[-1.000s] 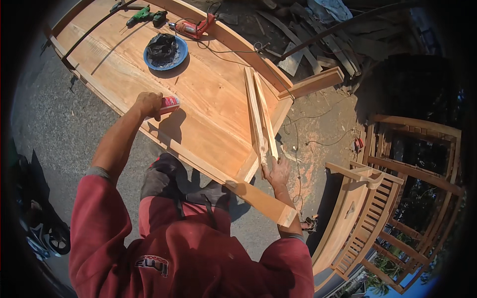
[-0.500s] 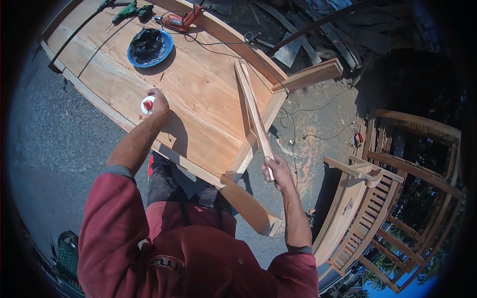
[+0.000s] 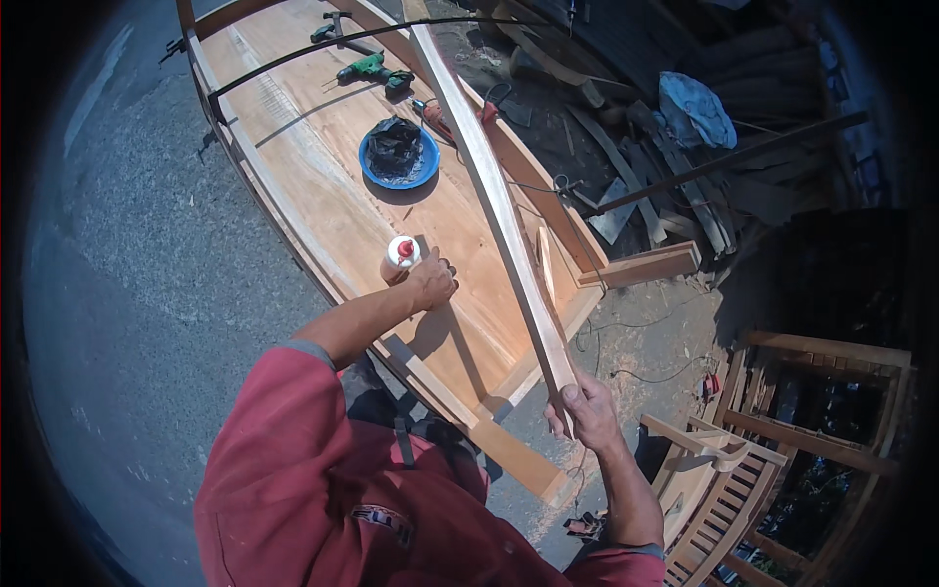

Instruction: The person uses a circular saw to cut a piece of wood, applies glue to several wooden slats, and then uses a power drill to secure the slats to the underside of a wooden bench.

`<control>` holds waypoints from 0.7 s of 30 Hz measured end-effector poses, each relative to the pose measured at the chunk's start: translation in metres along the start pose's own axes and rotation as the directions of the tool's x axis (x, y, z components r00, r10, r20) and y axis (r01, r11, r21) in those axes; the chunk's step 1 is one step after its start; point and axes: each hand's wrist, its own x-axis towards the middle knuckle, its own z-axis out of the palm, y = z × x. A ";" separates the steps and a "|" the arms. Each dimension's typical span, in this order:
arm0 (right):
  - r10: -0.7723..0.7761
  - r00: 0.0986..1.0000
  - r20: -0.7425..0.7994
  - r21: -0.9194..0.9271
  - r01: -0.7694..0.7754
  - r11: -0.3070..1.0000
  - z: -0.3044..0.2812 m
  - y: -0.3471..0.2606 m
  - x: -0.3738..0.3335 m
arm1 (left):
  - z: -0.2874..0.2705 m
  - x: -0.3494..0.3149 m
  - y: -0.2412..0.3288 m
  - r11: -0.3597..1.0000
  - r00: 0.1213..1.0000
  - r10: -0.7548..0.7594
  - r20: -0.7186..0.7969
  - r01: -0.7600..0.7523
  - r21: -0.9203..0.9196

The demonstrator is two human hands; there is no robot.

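My right hand (image 3: 589,411) grips the near end of a long, pale wooden strip (image 3: 499,225). The strip slants up and away across the bench-like wooden frame (image 3: 323,210), its far end raised past the back side. Close to the middle of the frame's panel stands a white bottle with a red cap (image 3: 403,252). Just right of that bottle is my left hand (image 3: 433,281), its fingers loosely bent and seemingly off the bottle. Beyond them a blue bowl (image 3: 430,168) holds a crumpled black plastic bag (image 3: 396,145).
A green drill (image 3: 367,68), a hammer (image 3: 342,34) and a red power tool (image 3: 437,117) with a cord lie toward the far end. A black bar clamp (image 3: 293,64) spans the frame. Scrap boards (image 3: 626,166) lie behind; a slatted wooden bench (image 3: 719,504) stands at right.
The wooden strip has been lifted from the panel and now reaches farther out. My left hand has let go of the bottle and sits beside it. The view has shifted.
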 end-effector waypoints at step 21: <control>0.419 0.802 0.425 -0.126 0.511 -0.850 0.251 0.092 0.374 | 0.092 -0.438 -0.041 -0.357 0.068 -0.934 0.351 -0.228 -0.906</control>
